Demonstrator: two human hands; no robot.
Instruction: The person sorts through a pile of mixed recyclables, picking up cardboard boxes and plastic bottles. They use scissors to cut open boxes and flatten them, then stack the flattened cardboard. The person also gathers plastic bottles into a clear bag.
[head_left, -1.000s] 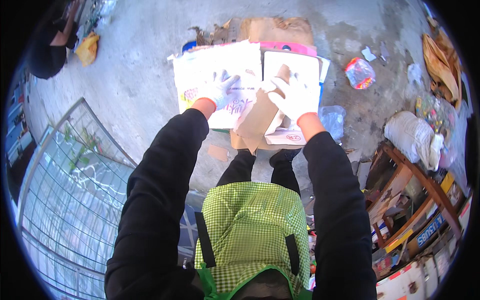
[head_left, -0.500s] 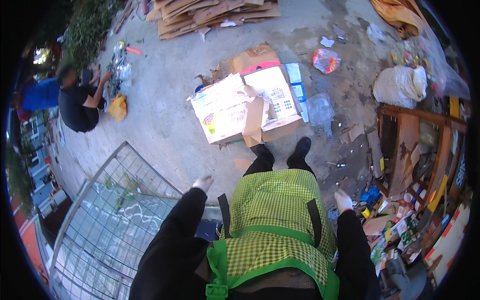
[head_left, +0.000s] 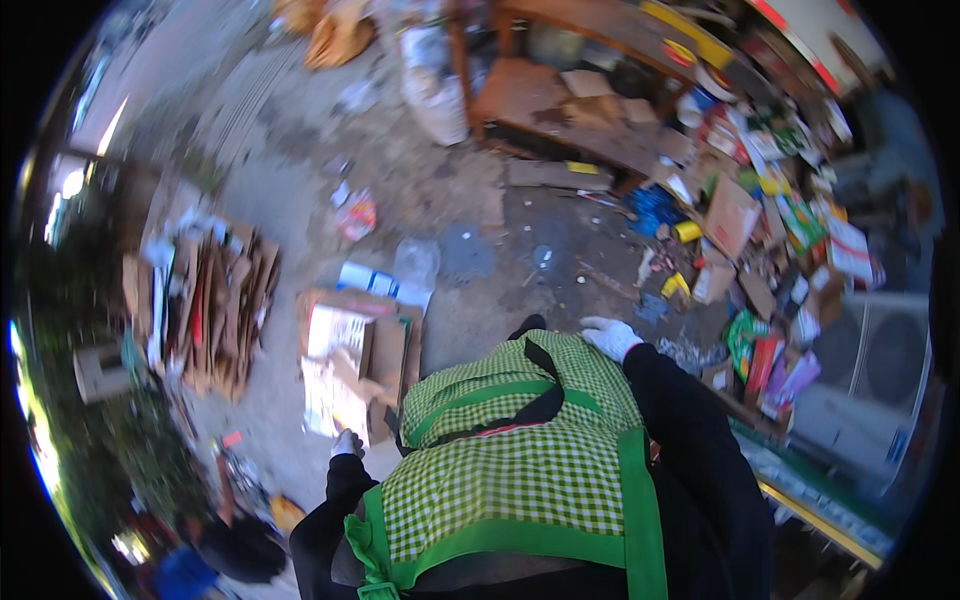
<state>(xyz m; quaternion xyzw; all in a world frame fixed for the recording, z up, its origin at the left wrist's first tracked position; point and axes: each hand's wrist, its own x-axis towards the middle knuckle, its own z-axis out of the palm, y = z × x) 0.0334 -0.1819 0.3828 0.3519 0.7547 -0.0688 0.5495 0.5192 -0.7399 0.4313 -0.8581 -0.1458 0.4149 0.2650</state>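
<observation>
Brown and white cardboard sheets in a low pile (head_left: 355, 370) lie on the grey concrete floor (head_left: 260, 165), left of the centre of the frame. The left hand (head_left: 347, 443), in a white glove, appears just beside the lower edge of this pile. It is small and partly hidden by its dark sleeve, so I cannot tell whether its fingers are closed or apart, or whether it touches the cardboard. The right hand (head_left: 610, 338), also in a white glove, is next to the green-and-white checked apron (head_left: 510, 420) at the centre. Its fingers look stretched out, and nothing is seen in it.

As I judge, the work is partly done. At the left of the frame, a larger stack of brown flattened cardboard (head_left: 205, 315) is already gathered. The low pile is laid together but remains separate from this stack, and its edges are not even. A flat blue-and-white carton (head_left: 368, 279) sticks out at its upper side, near a clear plastic sheet (head_left: 417, 265). At the upper right, a mixed heap of coloured packages and cardboard (head_left: 735, 215) is scattered and seems not yet sorted.
</observation>
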